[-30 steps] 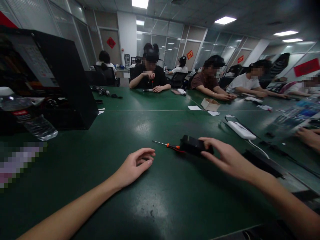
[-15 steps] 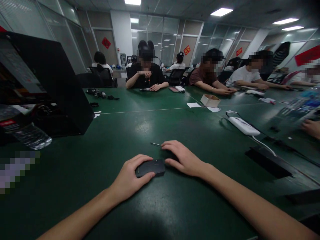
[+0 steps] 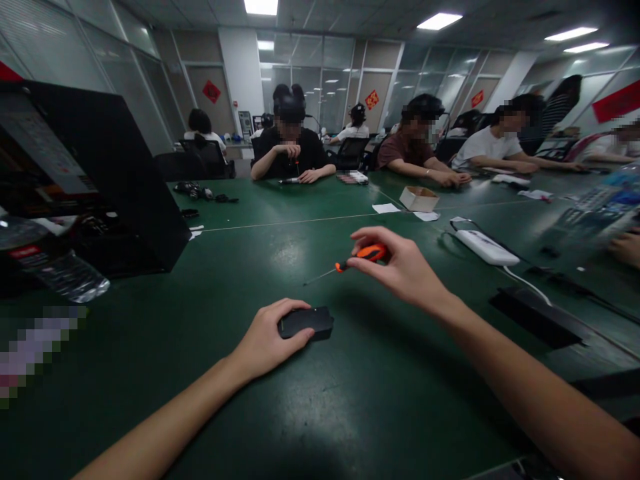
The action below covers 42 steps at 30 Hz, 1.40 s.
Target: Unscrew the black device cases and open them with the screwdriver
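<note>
A small flat black device (image 3: 309, 323) lies on the green table (image 3: 320, 400) in front of me. My left hand (image 3: 267, 337) curls around its left end, fingers and thumb gripping it against the tabletop. My right hand (image 3: 400, 267) is raised above the table, pinching the orange handle of a thin screwdriver (image 3: 350, 261). The screwdriver's metal shaft points left and slightly down, its tip hovering above and behind the black device.
A black open case (image 3: 115, 173) and a plastic water bottle (image 3: 55, 267) stand at left. A white power strip (image 3: 487, 247) with cable, a black flat part (image 3: 537, 317) and a small cardboard box (image 3: 419, 198) lie at right. Several people sit working along the far side.
My right hand slid the black device over to my left hand, then picked the screwdriver up off the table and lifted it. My left hand has closed on the device.
</note>
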Each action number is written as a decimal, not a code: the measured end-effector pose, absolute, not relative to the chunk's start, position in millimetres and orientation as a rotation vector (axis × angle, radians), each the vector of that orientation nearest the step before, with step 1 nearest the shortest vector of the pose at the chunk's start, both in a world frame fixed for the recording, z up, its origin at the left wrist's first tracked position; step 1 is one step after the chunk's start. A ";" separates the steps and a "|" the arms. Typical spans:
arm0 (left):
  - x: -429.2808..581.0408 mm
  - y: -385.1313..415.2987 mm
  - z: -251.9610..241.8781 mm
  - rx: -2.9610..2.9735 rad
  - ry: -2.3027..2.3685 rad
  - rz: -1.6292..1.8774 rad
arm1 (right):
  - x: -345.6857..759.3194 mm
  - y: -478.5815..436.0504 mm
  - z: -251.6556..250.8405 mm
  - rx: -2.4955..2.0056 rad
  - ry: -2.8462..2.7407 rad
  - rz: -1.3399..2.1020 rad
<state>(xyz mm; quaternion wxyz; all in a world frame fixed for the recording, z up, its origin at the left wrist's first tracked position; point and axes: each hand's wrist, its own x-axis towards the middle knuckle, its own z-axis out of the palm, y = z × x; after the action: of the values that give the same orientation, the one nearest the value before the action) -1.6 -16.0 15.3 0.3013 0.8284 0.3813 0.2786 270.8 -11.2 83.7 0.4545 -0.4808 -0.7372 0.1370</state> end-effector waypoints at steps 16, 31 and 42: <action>9.0 5.3 11.4 2.300 0.918 0.687 | 180.0 13.1 84.3 -0.569 -1.156 1.054; 8.9 6.4 8.0 2.278 0.887 0.682 | 182.8 20.8 77.7 -0.548 -1.066 1.161; 9.1 6.5 10.5 2.295 0.859 0.705 | 201.6 62.0 55.6 -0.777 -0.554 1.096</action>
<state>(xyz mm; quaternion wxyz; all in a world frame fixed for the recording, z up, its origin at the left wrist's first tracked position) 9.1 6.5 10.5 0.2916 0.8609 0.3222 0.2646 201.6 62.0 55.6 0.7474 -0.3551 -0.2532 0.5012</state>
